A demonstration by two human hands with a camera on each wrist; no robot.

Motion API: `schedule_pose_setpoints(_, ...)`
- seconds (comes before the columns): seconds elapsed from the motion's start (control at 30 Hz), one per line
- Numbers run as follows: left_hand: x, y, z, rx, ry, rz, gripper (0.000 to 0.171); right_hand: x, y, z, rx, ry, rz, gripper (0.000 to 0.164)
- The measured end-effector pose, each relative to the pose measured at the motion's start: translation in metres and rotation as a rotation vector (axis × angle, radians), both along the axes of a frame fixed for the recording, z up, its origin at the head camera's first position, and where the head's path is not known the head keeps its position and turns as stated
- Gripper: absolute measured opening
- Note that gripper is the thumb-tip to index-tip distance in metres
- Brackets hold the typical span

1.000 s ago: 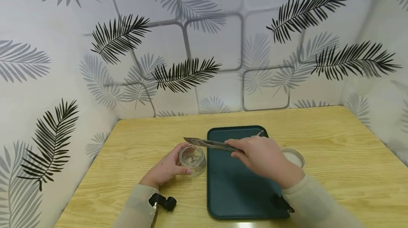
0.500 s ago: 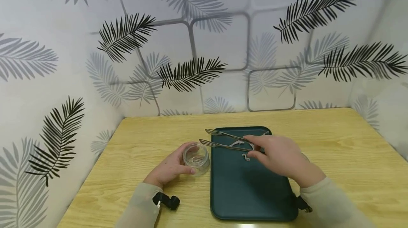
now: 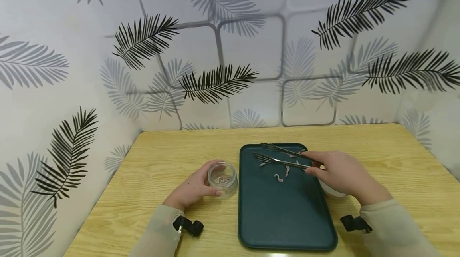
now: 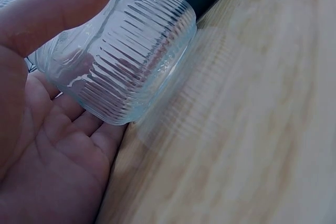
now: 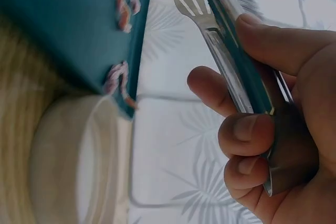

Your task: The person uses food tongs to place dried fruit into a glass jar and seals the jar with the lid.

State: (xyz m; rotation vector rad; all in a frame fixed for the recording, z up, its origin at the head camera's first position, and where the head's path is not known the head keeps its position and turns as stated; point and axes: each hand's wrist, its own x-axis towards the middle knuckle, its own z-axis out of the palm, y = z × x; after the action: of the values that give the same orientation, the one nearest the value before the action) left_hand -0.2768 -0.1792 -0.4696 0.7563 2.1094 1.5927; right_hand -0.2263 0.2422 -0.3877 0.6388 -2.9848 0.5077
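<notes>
My left hand (image 3: 194, 187) holds a small ribbed glass jar (image 3: 224, 188) upright on the table, thumb on the near side and fingers behind. Some reddish bits show through its ribbed wall (image 4: 123, 59) in the left wrist view. My right hand (image 3: 339, 173) grips metal tongs (image 3: 287, 163) with slotted tips, their arms spread apart above the far part of a dark green tray (image 3: 284, 221). Several thin, curled pinkish strips (image 3: 278, 178) lie on the tray beneath and near the tongs. Nothing shows between the tong tips.
A round whitish lid (image 3: 333, 191) lies right of the tray, partly hidden by my right hand; it looms large in the right wrist view. The wooden table (image 3: 172, 145) meets a leaf-patterned wall (image 3: 251, 101) at the back.
My right hand has carried the tongs rightward from over the jar to over the tray, and their arms have spread apart. The left hand keeps its hold on the jar.
</notes>
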Motion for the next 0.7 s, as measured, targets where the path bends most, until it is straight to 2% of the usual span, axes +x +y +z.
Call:
schedule_pose_setpoints(0.3,-0.001,0.001,0.001,-0.008,0.008,-0.003,0.088,-0.007,0.017,-0.009,0.023,-0.034,-0.021,0.048)
schedule_pose_setpoints(0.7,0.000,0.002,0.001,-0.008,-0.005,0.005,0.086,-0.011,0.027,-0.016,0.023,-0.092,-0.003,0.049)
